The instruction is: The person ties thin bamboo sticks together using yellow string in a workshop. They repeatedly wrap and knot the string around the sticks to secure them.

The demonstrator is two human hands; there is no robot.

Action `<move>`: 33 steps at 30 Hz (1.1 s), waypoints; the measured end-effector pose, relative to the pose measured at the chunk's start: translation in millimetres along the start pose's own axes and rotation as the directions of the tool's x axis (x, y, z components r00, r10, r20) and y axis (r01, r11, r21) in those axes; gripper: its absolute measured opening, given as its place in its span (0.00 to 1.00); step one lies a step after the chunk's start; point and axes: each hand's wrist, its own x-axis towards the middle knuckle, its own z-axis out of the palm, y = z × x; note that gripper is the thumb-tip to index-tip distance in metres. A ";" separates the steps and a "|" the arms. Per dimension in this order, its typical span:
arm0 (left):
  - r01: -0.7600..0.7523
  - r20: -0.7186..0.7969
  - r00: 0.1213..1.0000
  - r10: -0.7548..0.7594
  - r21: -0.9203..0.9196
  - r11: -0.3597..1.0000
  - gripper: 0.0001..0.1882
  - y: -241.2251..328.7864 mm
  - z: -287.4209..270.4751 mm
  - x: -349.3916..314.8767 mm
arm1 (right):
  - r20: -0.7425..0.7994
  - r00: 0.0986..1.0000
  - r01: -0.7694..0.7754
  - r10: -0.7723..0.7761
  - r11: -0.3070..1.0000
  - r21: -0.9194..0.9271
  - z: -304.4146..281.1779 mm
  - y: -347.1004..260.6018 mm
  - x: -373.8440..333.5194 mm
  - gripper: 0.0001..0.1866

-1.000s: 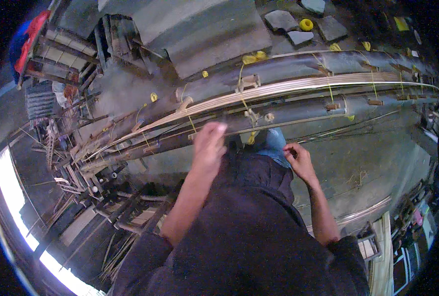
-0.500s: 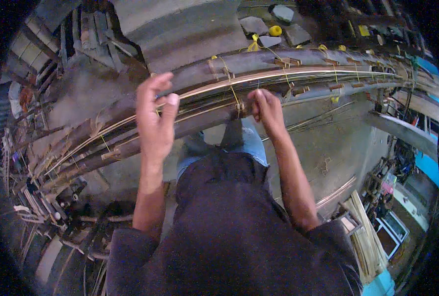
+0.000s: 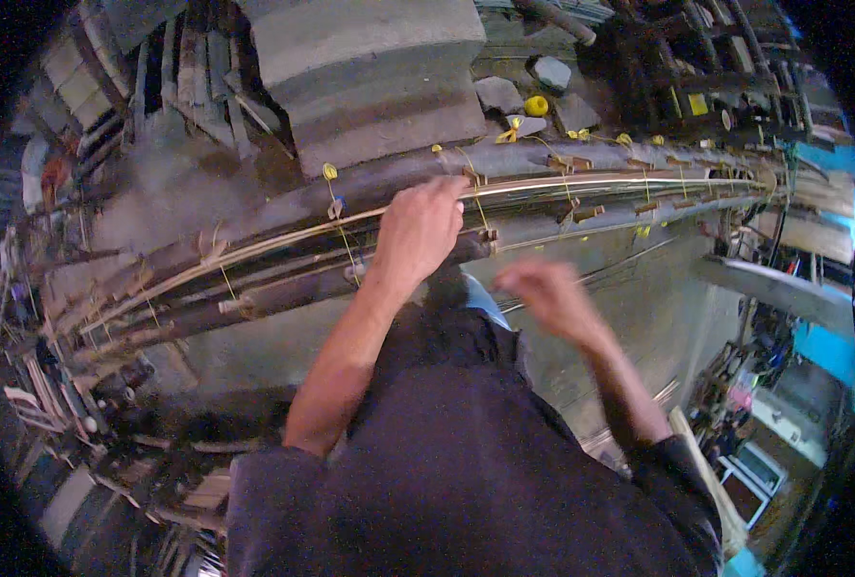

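Two long dark poles [image 3: 341, 284] run across in front of me, with a bundle of thin pale strips [image 3: 581, 185] lengthwise between them. Yellow cords [image 3: 480, 207] cross from pole to pole at intervals. My left hand [image 3: 420, 236] is bent over the strips beside one cord, fingers drawn together at the strips; what they pinch, if anything, is hidden. My right hand [image 3: 547, 293] is nearer my body, just off the near pole, apart from the strips. Motion smears its fingers, and nothing can be made out in it.
Beyond the far pole are a concrete step [image 3: 379, 106], stone blocks [image 3: 499, 94] and a yellow ball-like object [image 3: 537, 106]. Small wooden pegs [image 3: 581, 213] stick out along the poles. Timber is piled at far left, and a white-framed pane [image 3: 749, 481] lies at lower right.
My left hand has moved right along the poles, from open in the air to closed in at the strips. My right hand has drawn back from the near pole toward me. The view has shifted.
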 end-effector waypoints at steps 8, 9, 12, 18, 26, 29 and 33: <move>0.055 -0.165 0.986 -0.020 0.215 0.975 0.12 -7.4 43.8 7.1 | 0.140 0.906 0.421 -0.399 0.885 -0.200 -44.7 -94.3 251.7 0.21; 0.049 -0.107 0.994 -0.028 0.193 0.980 0.13 -4.6 47.0 7.4 | 0.042 0.960 0.278 -0.277 0.920 -0.277 -51.3 -62.1 291.2 0.21; -0.032 -0.216 0.974 0.071 0.181 0.983 0.08 -16.6 55.5 14.0 | -0.003 1.000 0.016 -0.025 0.731 -0.683 -20.2 100.8 290.7 0.24; 0.050 -0.195 0.981 -0.018 0.160 0.986 0.08 0.5 37.4 8.1 | -0.192 0.937 -0.335 0.293 0.910 -0.243 -13.4 87.9 272.8 0.16; 0.071 -0.189 0.981 -0.045 0.130 0.989 0.10 0.6 43.0 7.3 | -0.091 0.996 0.048 0.024 0.708 0.705 -77.2 -89.4 142.4 0.15; 0.146 -0.164 0.977 -0.137 0.040 0.989 0.11 7.5 41.4 2.8 | 0.107 0.932 0.198 -0.346 0.735 0.648 -77.4 -83.8 90.5 0.15; 0.164 0.033 0.983 -0.182 -0.606 0.778 0.20 56.9 -0.3 29.1 | 0.316 0.741 0.333 -0.593 0.733 0.594 -49.2 -39.8 20.9 0.12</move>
